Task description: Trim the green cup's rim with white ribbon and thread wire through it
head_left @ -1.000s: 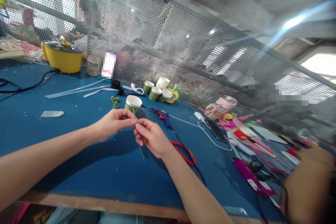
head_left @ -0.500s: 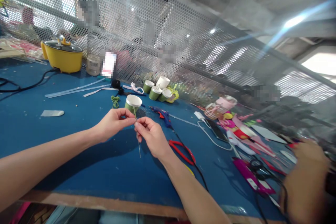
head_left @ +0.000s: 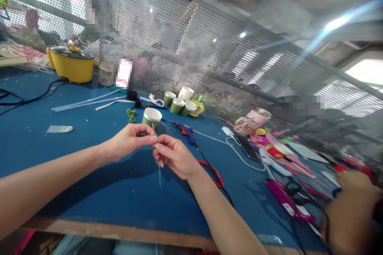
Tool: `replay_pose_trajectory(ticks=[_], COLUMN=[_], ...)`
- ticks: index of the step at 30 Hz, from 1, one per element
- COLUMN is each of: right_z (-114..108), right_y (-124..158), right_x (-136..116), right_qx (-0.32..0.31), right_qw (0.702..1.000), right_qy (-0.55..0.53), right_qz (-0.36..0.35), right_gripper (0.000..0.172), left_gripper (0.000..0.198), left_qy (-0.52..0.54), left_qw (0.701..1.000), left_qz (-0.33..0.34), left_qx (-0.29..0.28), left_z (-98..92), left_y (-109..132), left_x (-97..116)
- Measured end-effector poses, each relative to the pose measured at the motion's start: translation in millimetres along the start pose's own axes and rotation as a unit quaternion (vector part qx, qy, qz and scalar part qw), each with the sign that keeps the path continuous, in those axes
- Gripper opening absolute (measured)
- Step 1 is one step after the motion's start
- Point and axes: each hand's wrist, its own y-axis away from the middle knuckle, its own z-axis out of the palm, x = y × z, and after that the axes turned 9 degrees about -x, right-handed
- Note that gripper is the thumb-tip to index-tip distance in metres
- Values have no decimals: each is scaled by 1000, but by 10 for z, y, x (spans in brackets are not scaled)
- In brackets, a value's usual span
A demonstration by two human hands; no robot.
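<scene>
My left hand (head_left: 130, 142) pinches a thin green cord (head_left: 159, 172) between thumb and fingertips. Right beside it, my right hand (head_left: 175, 155) is closed on the same cord, the two sets of fingertips almost touching. The cord's thin, pale end hangs below my fingers; its upper part rises in front of a small green cup with a white rim (head_left: 152, 115). Whether the cord is fixed to that cup I cannot tell. A little coil of green cord (head_left: 131, 116) lies left of the cup, and a blue glue gun (head_left: 187, 132) lies to its right.
Red-handled pliers (head_left: 220, 179) lie partly behind my right forearm. Several green cups (head_left: 177, 106) stand near the perforated metal screen (head_left: 167, 40). A yellow electric pot (head_left: 72, 63) is at far left. Another person's hand (head_left: 353, 203) is at right, near a purple box (head_left: 287, 203).
My right hand has turned slightly and slid a little along the cord, its fingers more curled. The cord's hanging end sits a bit lower. The other person's hand at right has shifted.
</scene>
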Motion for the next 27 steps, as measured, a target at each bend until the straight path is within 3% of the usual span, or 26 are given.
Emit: replay_pose_trajectory(ticks=[5,13,21,27], right_z=[1,19,80,-7], right_y=[0,-37,-43,3], right_x=[11,50,70,6], right_qx=[-35,67,126,3], right_qw=[998,997,978,999], right_qy=[-45,13,162,50], right_qz=[8,-24,-29,1], right_gripper=[20,22,15,16], left_gripper=[20,15,16,21], left_qy=[16,-21,26,45], left_qw=[1000,999,997,999], left_qz=[-4,-19,-26,-22], left_qx=[-18,42,73,9], left_z=[-11,-3,32,15], left_y=[-6,-14,-33,-22], left_x=[-14,2,-43,-15])
